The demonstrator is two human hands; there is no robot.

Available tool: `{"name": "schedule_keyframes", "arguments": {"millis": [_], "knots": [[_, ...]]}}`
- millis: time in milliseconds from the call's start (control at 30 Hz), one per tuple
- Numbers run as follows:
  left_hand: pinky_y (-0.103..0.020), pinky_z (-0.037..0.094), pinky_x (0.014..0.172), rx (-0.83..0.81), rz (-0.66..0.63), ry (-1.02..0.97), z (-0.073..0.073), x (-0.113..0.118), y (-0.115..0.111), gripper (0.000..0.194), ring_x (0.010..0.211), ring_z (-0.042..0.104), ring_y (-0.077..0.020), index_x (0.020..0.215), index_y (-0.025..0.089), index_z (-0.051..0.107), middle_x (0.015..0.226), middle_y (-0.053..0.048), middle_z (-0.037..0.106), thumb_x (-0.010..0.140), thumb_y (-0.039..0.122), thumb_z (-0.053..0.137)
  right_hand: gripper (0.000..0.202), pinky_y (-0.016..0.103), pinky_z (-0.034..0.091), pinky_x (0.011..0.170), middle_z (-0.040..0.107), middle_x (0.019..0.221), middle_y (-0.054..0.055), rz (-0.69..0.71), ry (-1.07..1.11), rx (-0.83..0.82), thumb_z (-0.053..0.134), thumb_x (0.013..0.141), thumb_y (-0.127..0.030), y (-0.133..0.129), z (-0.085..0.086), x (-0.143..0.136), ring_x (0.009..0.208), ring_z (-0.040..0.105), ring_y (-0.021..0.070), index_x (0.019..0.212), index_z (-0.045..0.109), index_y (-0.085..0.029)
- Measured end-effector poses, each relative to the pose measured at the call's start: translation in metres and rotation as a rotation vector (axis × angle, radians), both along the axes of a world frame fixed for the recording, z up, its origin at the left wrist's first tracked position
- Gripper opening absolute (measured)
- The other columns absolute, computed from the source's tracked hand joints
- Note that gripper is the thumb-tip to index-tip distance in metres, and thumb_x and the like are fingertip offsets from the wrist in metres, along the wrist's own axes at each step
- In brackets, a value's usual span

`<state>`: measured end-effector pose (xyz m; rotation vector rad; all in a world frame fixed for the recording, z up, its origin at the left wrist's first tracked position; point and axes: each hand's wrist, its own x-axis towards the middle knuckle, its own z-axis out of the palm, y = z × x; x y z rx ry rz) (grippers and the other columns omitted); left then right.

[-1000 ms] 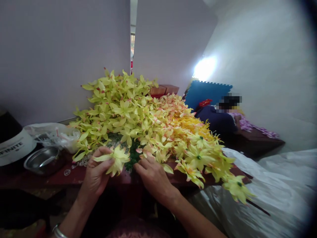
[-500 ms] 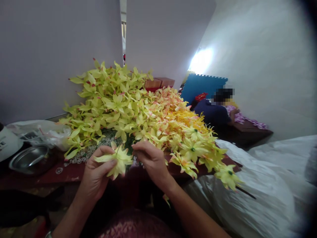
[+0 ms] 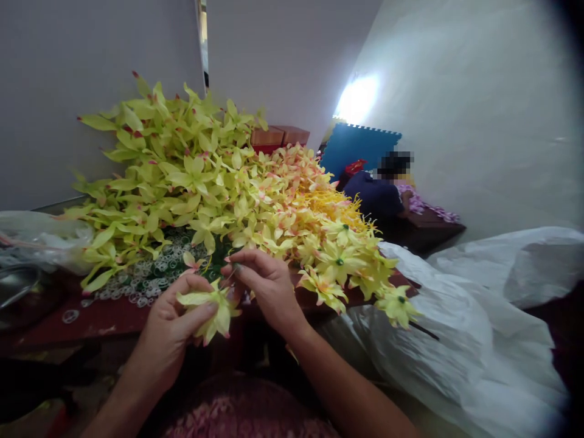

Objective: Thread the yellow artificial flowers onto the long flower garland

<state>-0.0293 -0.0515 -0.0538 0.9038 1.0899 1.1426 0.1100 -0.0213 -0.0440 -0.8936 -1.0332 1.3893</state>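
A yellow-green artificial flower (image 3: 218,316) is pinched between the thumb and fingers of my left hand (image 3: 176,322), its petals pointing down and right. Just right of it, my right hand (image 3: 267,286) has its thumb and forefinger pressed together near the flower's upper side; a thin stem seems to show there, but what the fingertips hold is too small to name. Behind both hands rises a large heap of yellow-green petals (image 3: 191,176). Small clear plastic rings (image 3: 159,267) lie on the dark red table (image 3: 114,325), left of my hands.
Several assembled flowers (image 3: 340,261) lie at the table's right end, beside yellow stamens (image 3: 337,207). White plastic bags (image 3: 474,328) fill the right. A metal bowl (image 3: 18,286) and a clear bag (image 3: 68,243) stand left. Farther back, a person (image 3: 374,193) bends over pink petals (image 3: 424,204).
The view has shifted, so the heap appears larger and farther left. The flower in my left hand has tilted downward. My right fingertips have come closer to its top.
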Motion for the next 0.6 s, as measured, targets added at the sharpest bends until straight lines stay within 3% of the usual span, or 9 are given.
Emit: {"name": "schedule_keyframes", "arguments": {"millis": [600], "knots": [[-0.014, 0.033, 0.035, -0.056, 0.045, 0.029, 0.0012, 0.0045, 0.0019, 0.023, 0.036, 0.049, -0.0096, 0.076, 0.019, 0.053, 0.050, 0.002, 0.061, 0.063, 0.022, 0.072, 0.018, 0.020, 0.049, 0.050, 0.071, 0.075, 0.002, -0.033, -0.068, 0.053, 0.059, 0.076, -0.029, -0.0067, -0.0037, 0.0061, 0.053, 0.060, 0.0093, 0.088, 0.068, -0.019]]}}
